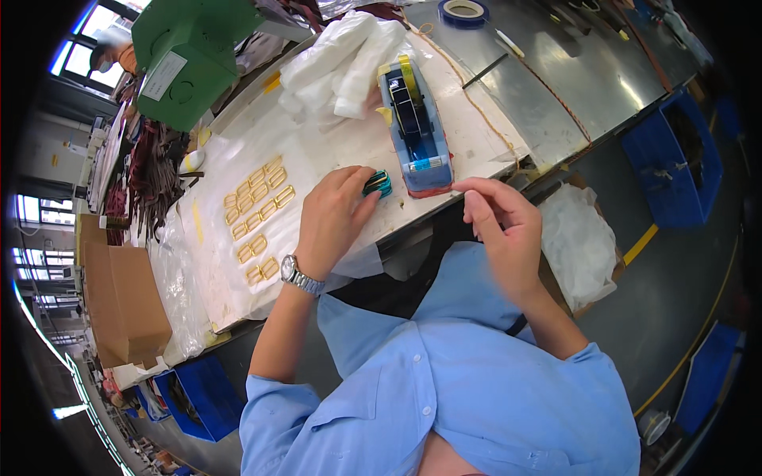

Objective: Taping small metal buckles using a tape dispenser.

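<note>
My left hand (337, 213), with a metal watch on its wrist, is closed at the fingertips on a small shiny teal bundle (379, 184). Gold-coloured metal glints inside the bundle, which rests on the white tabletop. Close to its right stands a blue-grey tape dispenser (425, 135) with a roll of tape. My right hand (506, 232) hovers by the table's front edge, its index finger reaching toward the dispenser's near end and the other fingers curled. Nothing shows in it. Left of my left hand, several gold slide buckles (258, 214) lie in rows.
White foam wrap (341, 63) is heaped behind the dispenser. A green machine (186, 71) stands at the far left, above dark straps (163, 163). A cardboard box (127, 293) sits lower left. Blue tape (463, 12) lies on the metal table. A lined bin (575, 246) stands to the right.
</note>
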Action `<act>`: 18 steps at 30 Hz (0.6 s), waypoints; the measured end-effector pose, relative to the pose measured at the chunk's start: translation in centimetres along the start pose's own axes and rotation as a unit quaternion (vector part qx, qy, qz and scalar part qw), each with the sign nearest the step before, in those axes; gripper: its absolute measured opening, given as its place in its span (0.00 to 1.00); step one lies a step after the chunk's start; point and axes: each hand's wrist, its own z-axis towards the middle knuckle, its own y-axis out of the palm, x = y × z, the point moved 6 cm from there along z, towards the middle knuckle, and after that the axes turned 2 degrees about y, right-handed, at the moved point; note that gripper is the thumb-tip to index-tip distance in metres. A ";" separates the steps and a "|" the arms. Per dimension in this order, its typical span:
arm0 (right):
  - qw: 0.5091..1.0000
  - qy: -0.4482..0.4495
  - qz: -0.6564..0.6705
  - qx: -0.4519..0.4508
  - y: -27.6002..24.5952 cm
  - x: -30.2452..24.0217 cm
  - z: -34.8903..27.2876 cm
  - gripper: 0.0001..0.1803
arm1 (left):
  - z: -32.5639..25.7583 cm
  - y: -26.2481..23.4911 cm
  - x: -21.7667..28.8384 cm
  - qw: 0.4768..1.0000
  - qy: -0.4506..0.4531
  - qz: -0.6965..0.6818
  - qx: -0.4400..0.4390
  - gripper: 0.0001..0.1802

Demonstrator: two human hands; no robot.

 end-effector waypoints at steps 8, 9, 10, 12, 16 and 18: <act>0.978 -0.105 -0.178 0.006 1.0 -1.0 5.7 0.16 | 1.2 -1.8 1.6 0.996 0.041 -0.015 0.074 0.16; 0.971 -0.102 -0.215 -0.028 1.7 -0.8 6.1 0.16 | 1.4 -2.7 2.0 0.992 0.045 -0.031 0.115 0.15; 0.971 -0.105 -0.213 -0.025 2.1 -0.4 6.4 0.17 | 2.0 -3.0 2.4 0.991 0.046 -0.031 0.118 0.15; 0.969 -0.105 -0.224 -0.024 2.7 0.3 6.8 0.16 | 4.0 -3.3 3.9 0.983 0.108 -0.079 0.128 0.12; 0.990 0.052 -0.122 -0.054 2.8 0.6 7.7 0.10 | 7.7 -2.2 5.2 0.975 0.163 -0.084 0.127 0.12; 0.997 0.054 -0.019 -0.044 3.1 -1.1 6.8 0.09 | 8.2 -2.2 5.0 0.978 0.142 -0.085 0.125 0.13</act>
